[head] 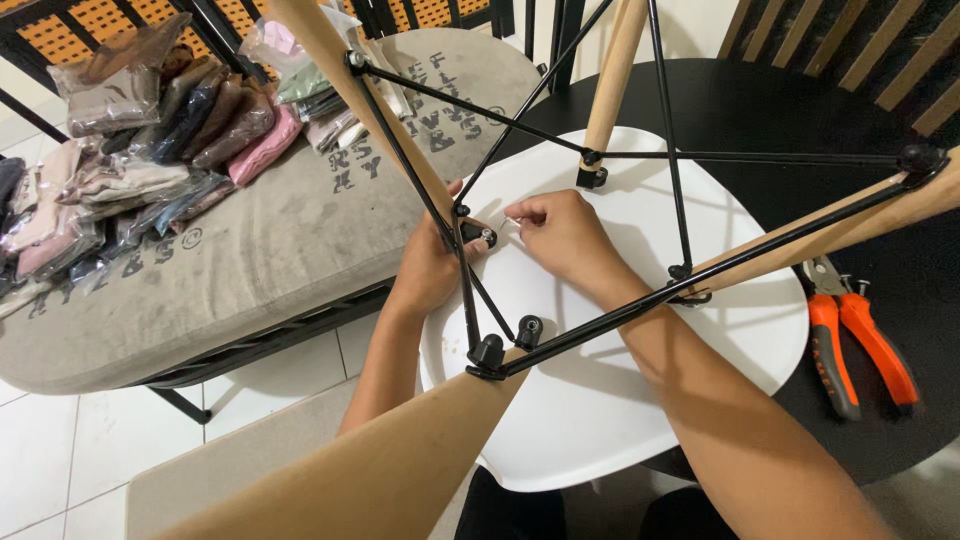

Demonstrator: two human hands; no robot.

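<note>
Chair (600, 400), white seat shell upturned on the black table (800, 110), legs skyward. Left hand (430, 265) grips the leg foot (478, 236); right hand (560, 235) pinches a small fastener there. Best steady the leg, seating the fastener squarely.

Both forearms are bare up to the bottom edge of the view, with no sleeves showing. The left hand (428, 268) and right hand (562, 236), above the white seat shell (600, 420), carry no gloves, rings, watch or wristband.
</note>
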